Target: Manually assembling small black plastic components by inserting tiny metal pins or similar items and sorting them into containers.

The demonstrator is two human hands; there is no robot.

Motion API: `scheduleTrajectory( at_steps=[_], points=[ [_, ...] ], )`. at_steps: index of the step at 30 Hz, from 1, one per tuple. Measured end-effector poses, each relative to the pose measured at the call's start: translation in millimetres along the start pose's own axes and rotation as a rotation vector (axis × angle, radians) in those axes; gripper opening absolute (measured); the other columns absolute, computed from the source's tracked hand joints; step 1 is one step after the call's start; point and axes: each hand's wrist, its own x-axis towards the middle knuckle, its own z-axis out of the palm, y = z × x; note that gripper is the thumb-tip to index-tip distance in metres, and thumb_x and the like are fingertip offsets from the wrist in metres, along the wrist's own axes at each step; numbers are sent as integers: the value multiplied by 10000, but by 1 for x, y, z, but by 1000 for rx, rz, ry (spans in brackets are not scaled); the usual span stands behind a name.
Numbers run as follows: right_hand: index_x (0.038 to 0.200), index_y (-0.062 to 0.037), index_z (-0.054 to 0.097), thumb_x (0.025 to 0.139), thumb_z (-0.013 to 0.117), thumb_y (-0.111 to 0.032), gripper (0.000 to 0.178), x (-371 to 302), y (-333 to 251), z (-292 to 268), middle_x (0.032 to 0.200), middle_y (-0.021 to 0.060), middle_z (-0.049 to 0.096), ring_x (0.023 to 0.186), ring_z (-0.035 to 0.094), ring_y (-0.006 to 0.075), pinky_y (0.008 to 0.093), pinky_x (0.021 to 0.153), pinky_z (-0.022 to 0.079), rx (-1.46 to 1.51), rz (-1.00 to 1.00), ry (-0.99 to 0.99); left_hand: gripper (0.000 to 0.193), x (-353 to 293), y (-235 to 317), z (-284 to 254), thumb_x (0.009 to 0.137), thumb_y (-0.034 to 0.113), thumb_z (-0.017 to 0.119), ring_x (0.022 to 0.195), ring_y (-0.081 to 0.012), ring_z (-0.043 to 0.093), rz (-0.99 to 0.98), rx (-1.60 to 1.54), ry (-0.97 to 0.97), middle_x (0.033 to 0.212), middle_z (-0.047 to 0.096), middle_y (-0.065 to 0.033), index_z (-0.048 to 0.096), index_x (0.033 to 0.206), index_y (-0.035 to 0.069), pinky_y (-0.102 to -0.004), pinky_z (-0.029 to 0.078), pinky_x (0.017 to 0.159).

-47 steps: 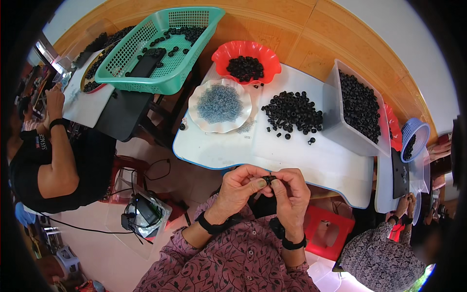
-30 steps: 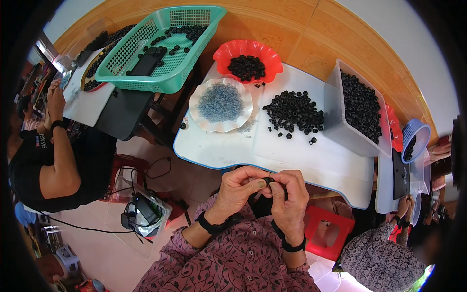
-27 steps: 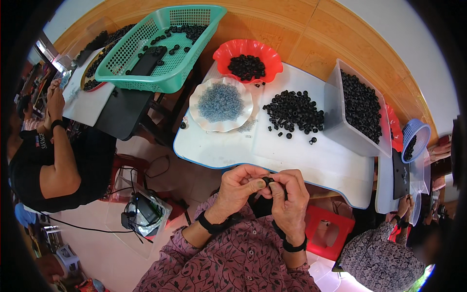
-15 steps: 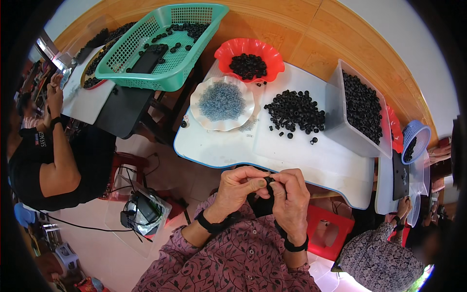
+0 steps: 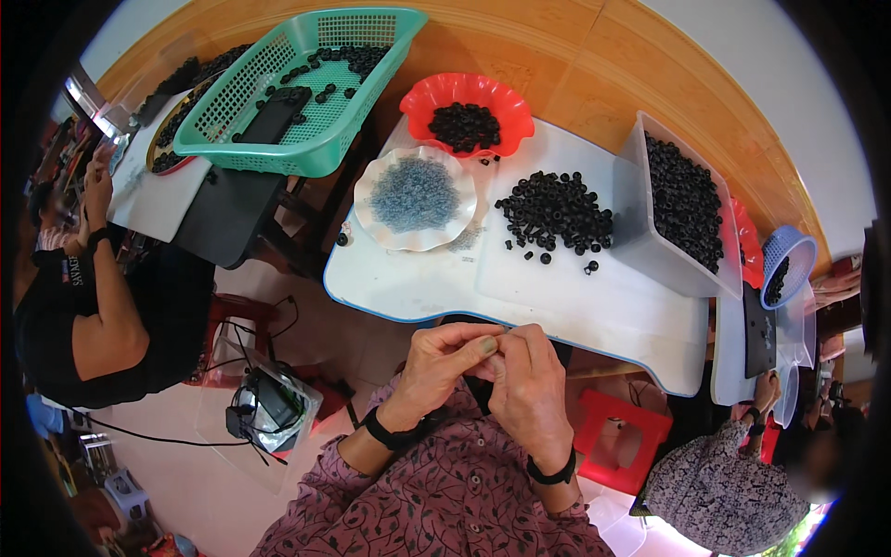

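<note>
Just off the front edge of the white table (image 5: 408, 290), my two hands meet with fingertips together. My left hand (image 5: 444, 369) is closed in a pinch, its thumb pointing toward the other hand. Curled over from the other side, my right hand (image 5: 531, 382) is closed too. Whatever lies between the fingertips is hidden by them. On the table beyond sits a loose pile of small black round parts (image 5: 557, 212). Left of the pile, a white wavy-edged plate (image 5: 364, 223) holds many tiny clear bluish pieces (image 5: 415, 193). Behind it, a red scalloped bowl (image 5: 522, 116) contains more black parts.
A translucent bin (image 5: 640, 227) full of black parts stands at the table's right. A green basket (image 5: 320, 160) is at upper left, near a person in black (image 5: 102, 334). A red stool (image 5: 624, 436) stands at my right, beside another person in a patterned shirt (image 5: 724, 487).
My fingertips have drawn closer together, and the small black part seen between them before is now hidden. My right hand has turned and shifted slightly left. The whole view has shifted a little.
</note>
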Motion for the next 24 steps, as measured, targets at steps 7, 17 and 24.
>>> scheduleTrajectory(
  at_steps=[7,17,24],
  points=[
    [940,3,576,786,637,-14,166,0,1,5,912,142,528,820,566,334,414,695,474,-28,19,26,276,4,-7,-4,963,117,579,854,-137,665,-62,-59,-41,1000,680,-111,622,1175,-55,-268,581,757],
    [963,4,628,801,662,33,168,-2,8,5,931,124,564,783,615,278,353,656,505,177,71,150,271,6,-7,-1,956,88,574,901,-170,672,-32,-63,-23,1046,676,-133,618,1186,-48,-299,583,797],
    [1009,-22,659,795,703,45,228,-7,7,4,956,105,606,787,640,190,278,654,513,445,247,205,226,7,-11,-2,948,73,581,873,-173,676,28,-99,-51,995,687,-130,646,1130,-46,-283,578,772]
  ],
)
